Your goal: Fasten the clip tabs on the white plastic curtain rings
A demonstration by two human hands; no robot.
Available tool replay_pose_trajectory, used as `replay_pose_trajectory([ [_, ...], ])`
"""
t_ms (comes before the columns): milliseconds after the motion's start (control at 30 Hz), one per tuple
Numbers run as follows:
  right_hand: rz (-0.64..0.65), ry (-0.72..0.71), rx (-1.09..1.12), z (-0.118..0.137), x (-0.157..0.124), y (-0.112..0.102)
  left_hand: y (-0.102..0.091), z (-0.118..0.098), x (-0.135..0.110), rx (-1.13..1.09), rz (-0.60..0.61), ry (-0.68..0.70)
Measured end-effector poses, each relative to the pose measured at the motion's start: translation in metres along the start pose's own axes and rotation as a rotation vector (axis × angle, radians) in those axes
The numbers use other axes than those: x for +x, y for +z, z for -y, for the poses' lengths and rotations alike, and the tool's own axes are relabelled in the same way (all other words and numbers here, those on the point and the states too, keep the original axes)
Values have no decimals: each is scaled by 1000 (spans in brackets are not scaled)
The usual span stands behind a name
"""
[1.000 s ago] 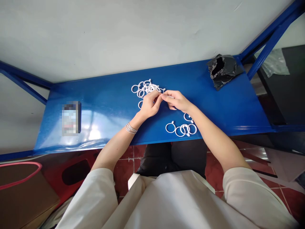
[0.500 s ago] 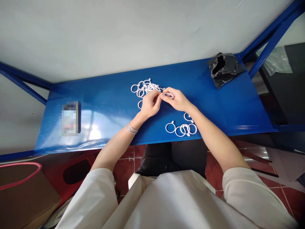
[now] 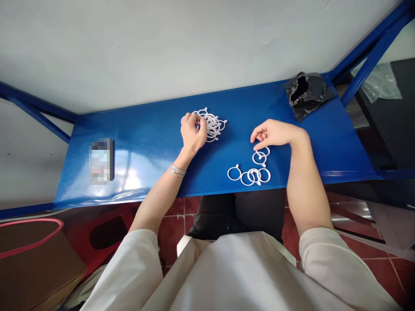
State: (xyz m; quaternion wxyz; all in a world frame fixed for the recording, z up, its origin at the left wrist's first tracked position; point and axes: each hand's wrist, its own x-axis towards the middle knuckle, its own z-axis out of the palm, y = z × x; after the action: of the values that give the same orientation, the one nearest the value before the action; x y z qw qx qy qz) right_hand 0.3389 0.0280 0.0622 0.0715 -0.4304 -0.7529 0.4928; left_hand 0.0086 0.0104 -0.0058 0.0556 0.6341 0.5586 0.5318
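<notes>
A heap of white plastic rings (image 3: 214, 124) lies at the back of a blue metal shelf (image 3: 149, 138). My left hand (image 3: 193, 133), a bracelet on its wrist, rests at the heap's left side with its fingers curled onto a ring. A small group of separate white rings (image 3: 254, 170) lies near the front edge. My right hand (image 3: 274, 131) hovers just above and behind that group. Its fingers are loosely bent and apart, and nothing shows in them.
A phone (image 3: 101, 160) lies on the shelf's left part. A crumpled black plastic bag (image 3: 306, 93) sits at the back right corner. A white wall rises behind. A cardboard box (image 3: 32, 263) with a pink loop stands on the red tiled floor below, on the left.
My hands were together, pinching a ring between them. They have parted: the left went back to the heap, the right swung right over the near group, where one more ring lies.
</notes>
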Motion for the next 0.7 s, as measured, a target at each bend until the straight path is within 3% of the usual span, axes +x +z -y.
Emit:
replay_pose_trajectory([
  [133,29,-9,-29,-10,-5,-9,4,10,1,30,-20,-70],
  [267,-28,13,-100,-9,0,-3,5,14,1,52,-31,-74],
  [400,-226,-60,-80,2,9,13,7,20,0,124,-54,-59],
  [533,-396,-80,79,15,20,34,2,19,2,151,-51,-97],
  [700,-622,-223,223,23,36,55,-10,-15,2,-9,112,-24],
])
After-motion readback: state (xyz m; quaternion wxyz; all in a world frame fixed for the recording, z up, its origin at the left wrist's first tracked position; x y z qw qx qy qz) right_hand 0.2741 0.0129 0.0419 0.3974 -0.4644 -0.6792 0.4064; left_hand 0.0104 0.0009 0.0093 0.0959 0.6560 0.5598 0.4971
